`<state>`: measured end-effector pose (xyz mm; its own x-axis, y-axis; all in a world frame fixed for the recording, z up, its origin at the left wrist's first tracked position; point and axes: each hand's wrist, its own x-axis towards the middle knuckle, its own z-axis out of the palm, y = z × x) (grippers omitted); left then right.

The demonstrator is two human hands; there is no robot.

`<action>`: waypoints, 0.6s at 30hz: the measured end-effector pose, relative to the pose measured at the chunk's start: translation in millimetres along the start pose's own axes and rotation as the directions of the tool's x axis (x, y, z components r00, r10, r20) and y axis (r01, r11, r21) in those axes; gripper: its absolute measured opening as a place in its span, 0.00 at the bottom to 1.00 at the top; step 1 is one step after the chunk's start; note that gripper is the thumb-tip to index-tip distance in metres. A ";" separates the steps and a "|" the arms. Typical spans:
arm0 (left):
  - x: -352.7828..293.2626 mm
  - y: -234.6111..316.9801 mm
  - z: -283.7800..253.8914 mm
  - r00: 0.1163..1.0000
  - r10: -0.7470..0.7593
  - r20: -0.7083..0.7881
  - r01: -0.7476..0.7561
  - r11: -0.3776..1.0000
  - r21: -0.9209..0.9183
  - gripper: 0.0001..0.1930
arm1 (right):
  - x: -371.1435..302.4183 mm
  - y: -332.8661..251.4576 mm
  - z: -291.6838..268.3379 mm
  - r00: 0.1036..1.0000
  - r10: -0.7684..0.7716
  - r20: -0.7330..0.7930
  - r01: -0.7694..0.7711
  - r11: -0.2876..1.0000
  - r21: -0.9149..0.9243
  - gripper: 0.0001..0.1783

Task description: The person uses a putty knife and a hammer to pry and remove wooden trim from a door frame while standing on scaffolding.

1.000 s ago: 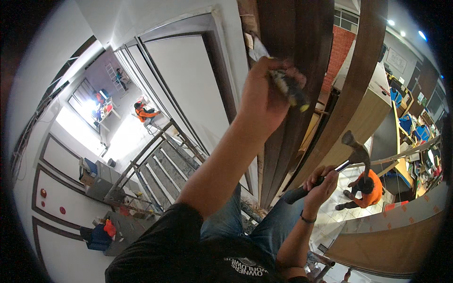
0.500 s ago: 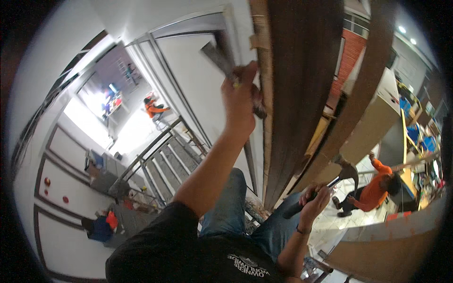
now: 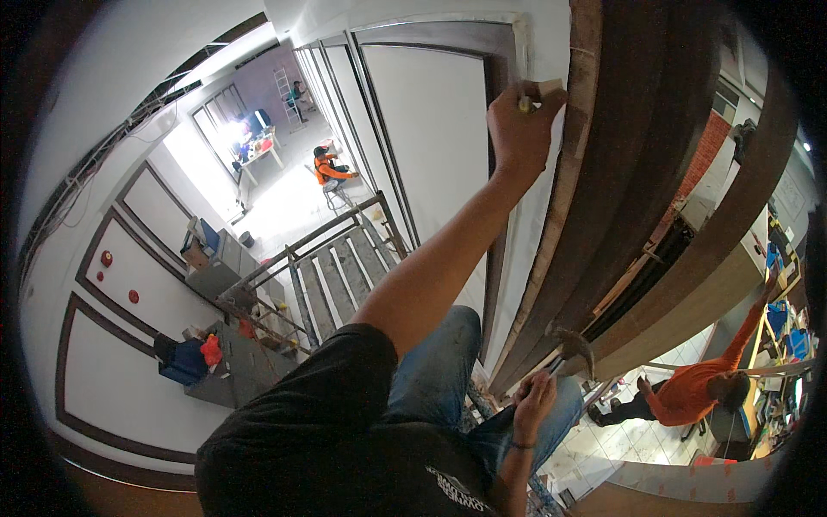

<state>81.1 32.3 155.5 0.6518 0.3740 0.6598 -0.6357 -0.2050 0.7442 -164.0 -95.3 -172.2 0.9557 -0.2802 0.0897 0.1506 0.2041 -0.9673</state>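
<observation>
My left hand point(image 3: 521, 133) is raised high, closed at the pale edge of the long dark wooden beam. Its fingers wrap a flat-bladed hand tool; a small yellowish bit point(image 3: 525, 103) shows between them and the rest is mostly hidden. A light brown wood chip point(image 3: 550, 87) sticks out beside the fingertips. Lower down, my right hand point(image 3: 536, 398) grips a claw hammer point(image 3: 575, 351) by its handle in front of my knee. The hammer's curved metal head points up, close to the beam's lower end.
The dark wooden beam point(image 3: 637, 129) runs down along my right. Below on the left stands a metal scaffold point(image 3: 336, 276) with slats, near grey cabinets point(image 3: 250, 366). A person in orange point(image 3: 689, 392) stands below right; another person point(image 3: 330, 168) sits far off.
My left hand has moved up along the beam edge, and the blade that pointed up and left is now mostly hidden. The hammer stays in my right hand. The whole view has shifted.
</observation>
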 end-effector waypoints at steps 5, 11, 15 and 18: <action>-42.9 -9.7 -51.2 0.982 -0.183 0.047 0.177 0.977 0.116 0.13 | 0.3 16.5 -11.8 1.000 0.007 0.025 -0.008 1.000 0.023 0.22; -172.6 -158.0 -206.9 0.711 -0.703 -0.004 0.684 0.690 0.236 0.09 | -2.7 0.5 -11.2 0.998 0.050 0.028 -0.048 0.994 -0.094 0.22; -277.0 -223.3 -312.5 0.439 -0.884 -0.159 0.863 0.366 0.348 0.11 | -0.5 13.3 -20.3 0.997 0.078 0.019 -0.077 0.994 -0.073 0.23; -334.2 -279.8 -373.1 0.296 -0.926 -0.234 0.918 0.209 0.336 0.11 | 3.9 10.0 -14.6 0.996 0.078 0.042 -0.074 0.993 -0.091 0.22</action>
<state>-113.1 302.1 -312.1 0.6850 0.5125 -0.5178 0.6044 -0.0029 0.7966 -162.4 -108.0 -184.9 0.9745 -0.2233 0.0235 0.0555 0.1381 -0.9889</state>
